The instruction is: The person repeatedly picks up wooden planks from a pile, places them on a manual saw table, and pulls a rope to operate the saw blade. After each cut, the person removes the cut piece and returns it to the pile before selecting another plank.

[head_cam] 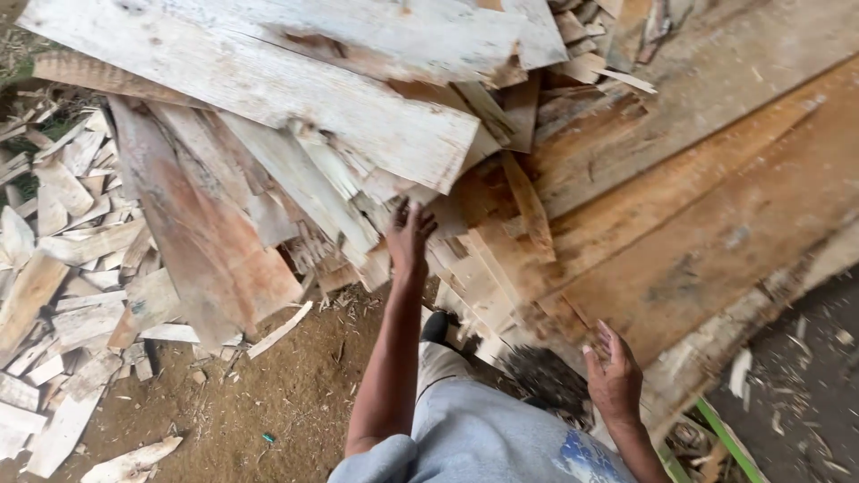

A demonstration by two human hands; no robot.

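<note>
Reaching open-fingered, left hand [409, 234] touches splintered scraps [358, 192]; right hand [614, 376] spread beside plank edge [573, 331].

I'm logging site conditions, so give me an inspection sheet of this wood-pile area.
Surface: bare dirt ground strewn with chips.
Job's things: heap of pale split boards; broad reddish planks at right.
Clutter: short offcuts piled at left.
Hands: left hand open, reaching into the heap; right hand open beside the plank edge.
Cables: nothing seen.
Surroundings: green bar at lower right.
</note>
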